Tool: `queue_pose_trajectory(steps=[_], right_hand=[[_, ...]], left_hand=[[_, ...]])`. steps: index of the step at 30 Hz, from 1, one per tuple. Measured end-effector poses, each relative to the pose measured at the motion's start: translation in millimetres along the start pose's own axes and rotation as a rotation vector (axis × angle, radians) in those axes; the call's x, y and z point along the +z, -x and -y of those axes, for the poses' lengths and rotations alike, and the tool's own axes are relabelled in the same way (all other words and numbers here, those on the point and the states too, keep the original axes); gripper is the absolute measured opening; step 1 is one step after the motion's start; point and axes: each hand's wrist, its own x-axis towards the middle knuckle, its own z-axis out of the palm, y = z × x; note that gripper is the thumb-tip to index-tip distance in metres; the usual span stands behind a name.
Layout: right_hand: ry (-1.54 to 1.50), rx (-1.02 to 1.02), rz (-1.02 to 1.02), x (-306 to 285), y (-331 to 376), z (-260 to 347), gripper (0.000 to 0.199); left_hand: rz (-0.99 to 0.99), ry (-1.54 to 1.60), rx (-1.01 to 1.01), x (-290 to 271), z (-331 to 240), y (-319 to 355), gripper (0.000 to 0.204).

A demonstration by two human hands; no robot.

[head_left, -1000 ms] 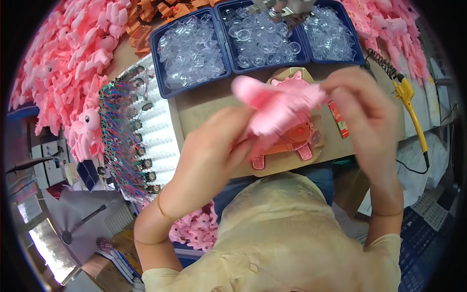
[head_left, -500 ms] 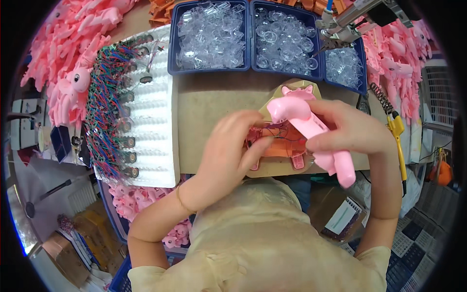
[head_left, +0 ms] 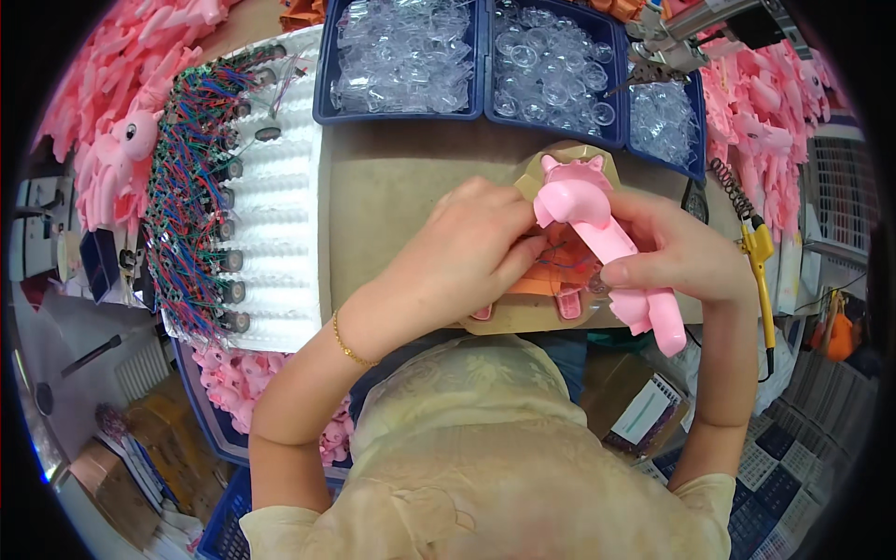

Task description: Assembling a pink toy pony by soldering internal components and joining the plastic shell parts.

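Observation:
My right hand (head_left: pixel 691 254) holds a pink plastic toy shell half (head_left: pixel 597 233), tilted, its rounded end up and its narrow end pointing down right. Below it, an orange and pink shell half (head_left: pixel 553 278) lies in a tan fixture (head_left: pixel 509 322), and thin dark wires (head_left: pixel 560 254) show inside. My left hand (head_left: pixel 481 238) bends over the left part of that lower shell with its fingers curled in. Its fingertips are at the wires and the upper shell's edge; what they pinch, if anything, is hidden.
Blue bins (head_left: pixel 485 117) of clear plastic parts line the back. On the left, a white foam tray (head_left: pixel 289 196) carries wired round parts. Pink toy pieces (head_left: pixel 112 65) are heaped at both sides. A yellow-handled soldering iron (head_left: pixel 761 247) hangs at right; a metal fixture arm (head_left: pixel 691 42) reaches in above.
My left hand has moved in to the right, its fingers curling closer over the lower shell. The pink shell in my right hand has shifted slightly right and turned a little more upright.

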Motion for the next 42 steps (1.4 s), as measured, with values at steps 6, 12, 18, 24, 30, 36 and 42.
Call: queue_pose_trajectory(steps=[6,12,18,24,30,36,42], right_hand=[[-0.004,-0.05,-0.012,4.6,-2.5,-6.7,0.047],[0.169,-0.049,-0.068,-1.2,-4.9,-6.8,0.047],[0.129,0.08,0.007,-3.1,-6.9,1.2,0.053],[0.135,0.015,0.006,-0.9,-7.4,-4.7,0.052],[0.083,0.046,-0.006,1.3,-1.1,-5.4,0.052],[0.041,0.125,-0.021,7.0,-3.0,0.8,0.05],[0.224,-0.115,-0.047,1.0,-10.1,0.7,0.039]], left_hand=[[0.092,0.239,-0.028,-2.3,15.6,1.6,0.016],[0.124,0.224,-0.05,-13.2,8.1,8.6,0.016],[0.085,0.153,-0.134,-7.0,-2.4,11.8,0.017],[0.076,0.021,-0.108,-3.9,-7.3,9.9,0.017],[-0.039,-0.291,0.088,3.2,-26.1,33.6,0.019],[-0.097,-0.728,0.064,27.8,-41.7,65.1,0.041],[-0.004,-0.739,0.082,19.8,-44.4,63.3,0.047]])
